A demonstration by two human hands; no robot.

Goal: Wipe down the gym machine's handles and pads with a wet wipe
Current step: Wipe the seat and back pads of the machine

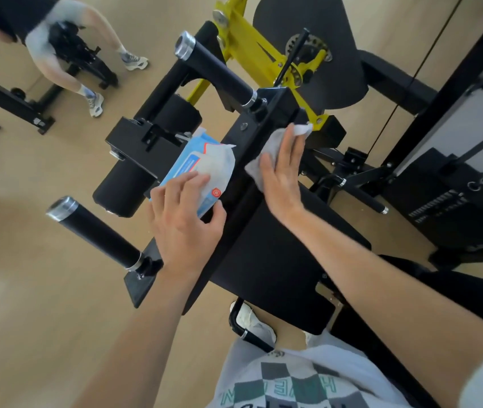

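A black gym machine fills the middle of the view, with a wide black pad [275, 260] below my arms. My right hand [283, 172] lies flat with straight fingers on a white wet wipe [272, 142], pressing it onto the machine's black frame just beyond the pad. My left hand [184, 219] grips a blue and white wet wipe pack [204, 169], thumb under its near end, fingers on top. Two black handles with chrome ends stick out to the left, a near handle [95, 231] and a far handle [216, 69].
A yellow lever arm [252, 45] and a round black pad [322, 54] rise behind the frame. Black roller pads [125, 189] sit left of the pack. Another person [57, 54] stands at the upper left on the wooden floor. A weight stack [440, 201] is at right.
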